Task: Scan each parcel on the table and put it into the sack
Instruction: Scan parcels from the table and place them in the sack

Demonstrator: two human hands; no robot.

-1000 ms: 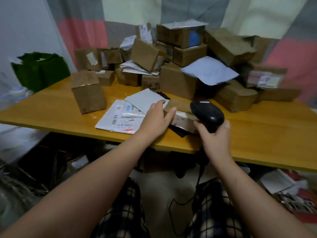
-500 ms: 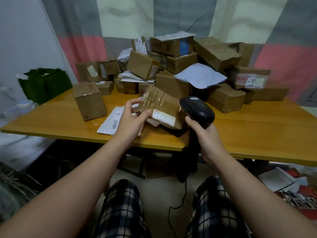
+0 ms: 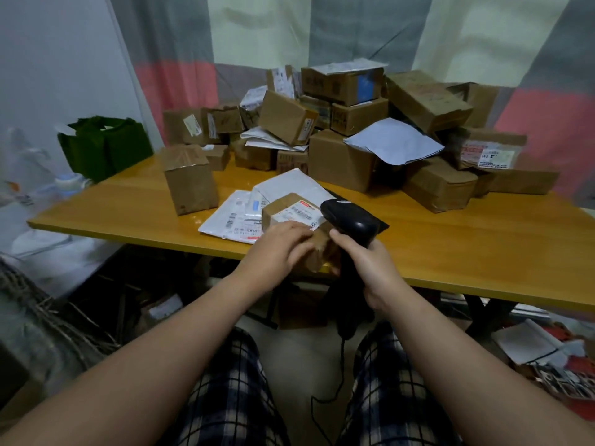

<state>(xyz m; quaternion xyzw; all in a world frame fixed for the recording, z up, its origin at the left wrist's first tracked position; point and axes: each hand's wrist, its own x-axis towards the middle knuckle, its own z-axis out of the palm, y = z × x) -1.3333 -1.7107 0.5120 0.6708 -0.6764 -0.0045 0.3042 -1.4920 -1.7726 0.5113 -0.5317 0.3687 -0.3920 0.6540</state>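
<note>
My left hand (image 3: 279,249) grips a small brown cardboard parcel (image 3: 291,211) at the table's front edge, its white barcode label facing up. My right hand (image 3: 367,265) holds a black handheld scanner (image 3: 349,220) by its handle, the head hovering right beside the label. Flat white mailers (image 3: 240,217) lie under and to the left of the parcel. A big pile of brown boxes (image 3: 347,123) fills the back of the wooden table (image 3: 467,252). A white sack (image 3: 38,220) sits low at the left.
A lone upright box (image 3: 190,180) stands left of the mailers. A green bag (image 3: 103,146) sits past the table's left end. The scanner cable hangs down between my knees. Papers and clutter lie on the floor at the right.
My left hand lifted the small parcel off the table, then turned it label-up and lowered it to the front edge. The scanner stayed close beside it.
</note>
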